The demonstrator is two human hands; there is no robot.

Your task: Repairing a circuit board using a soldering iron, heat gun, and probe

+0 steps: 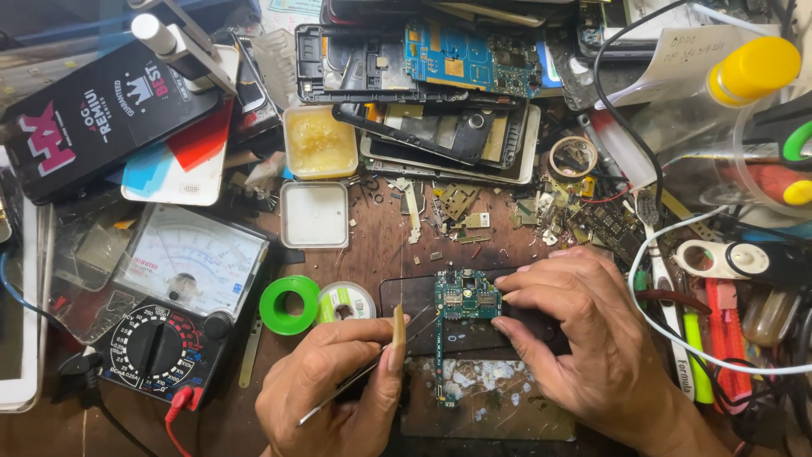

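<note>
Lying on a dark mat (423,296), the small green circuit board (463,298) shows metal shields and tiny parts at its wide upper end, with a narrow strip running down toward the near edge of the bench. The right hand (584,338) pinches that upper end between thumb and fingers, closed on the board's right side. The left hand (338,389), just left of the board, is closed around thin metal tweezers (364,377) whose tips point at the board.

The wooden bench (372,245) is scratched and littered with scraps, screws and bits of shielding above the board. Far left of the board sits an analog multimeter (173,305); between it and the board lie a green roll (289,305) and a spool of solder wick (345,300). Above the board are stacked opened phone frames (440,127), one carrying a blue board (465,59).

Upper left of the board, a square tin (320,140) holds yellowish flux paste, and its lid (314,214) lies empty just below it. To the upper right stands a clear bottle with a yellow cap (753,72).
</note>
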